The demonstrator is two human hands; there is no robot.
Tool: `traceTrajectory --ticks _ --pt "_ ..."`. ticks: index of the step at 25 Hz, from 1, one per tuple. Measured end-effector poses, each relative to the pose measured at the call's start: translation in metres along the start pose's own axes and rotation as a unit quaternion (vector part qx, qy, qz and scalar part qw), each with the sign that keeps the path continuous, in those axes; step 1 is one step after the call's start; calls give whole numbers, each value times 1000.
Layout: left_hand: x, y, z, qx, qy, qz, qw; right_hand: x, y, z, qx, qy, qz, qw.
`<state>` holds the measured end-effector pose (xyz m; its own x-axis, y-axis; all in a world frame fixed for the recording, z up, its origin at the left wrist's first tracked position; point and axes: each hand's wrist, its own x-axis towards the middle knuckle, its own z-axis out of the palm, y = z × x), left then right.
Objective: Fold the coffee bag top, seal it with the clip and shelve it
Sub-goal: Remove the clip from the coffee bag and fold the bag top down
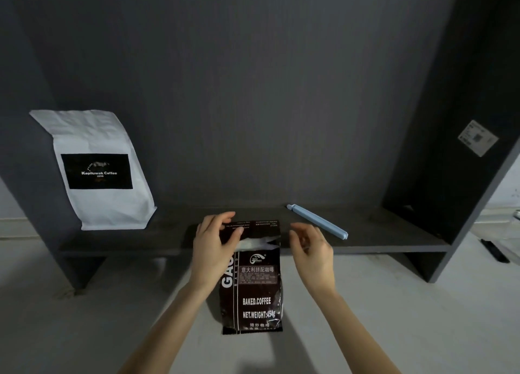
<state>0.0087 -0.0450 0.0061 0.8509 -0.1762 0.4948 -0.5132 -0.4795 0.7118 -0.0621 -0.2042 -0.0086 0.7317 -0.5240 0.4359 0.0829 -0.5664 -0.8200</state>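
Coffee bag (253, 286), dark and glossy, lies flat on the pale counter (84, 303) at lower centre of the frame, its torn top reaching the front edge of the dark shelf (380, 241). Long axis runs straight up the frame, bottom seam low, mouth pointing at the shelf back. Left hand (213, 244) has the top flap pinched, thumb on the front and fingers curled over the upper edge, bending it down so the pale lining shows. Right hand (309, 249) hovers just beside the bag's right corner, fingers loosely spread, holding nothing. That film looks thin, crinkly and a bit slick, and the body full and lumpy, so I'd say it creases easily but wants to spring back; best taken at both top corners, flat between thumb and fingers. Blue clip (318, 221) waits on the shelf just right of the hands, lying slantwise. A white coffee bag (98, 171) stands at the left of the frame.
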Motion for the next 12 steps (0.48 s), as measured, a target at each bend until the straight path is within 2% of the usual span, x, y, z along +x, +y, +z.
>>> traceTrajectory --ticks 5,7,10,12 --pt "32 49 10 8 -82 88 993 26 17 -34 -86 18 26 996" --pt "44 69 24 58 -162 129 977 35 28 -46 -130 10 56 990" --pt "57 94 62 215 -321 196 901 45 41 -56 -184 -21 103 977" --pt "60 102 87 280 -356 223 863 49 46 -57 -213 -48 127 968"
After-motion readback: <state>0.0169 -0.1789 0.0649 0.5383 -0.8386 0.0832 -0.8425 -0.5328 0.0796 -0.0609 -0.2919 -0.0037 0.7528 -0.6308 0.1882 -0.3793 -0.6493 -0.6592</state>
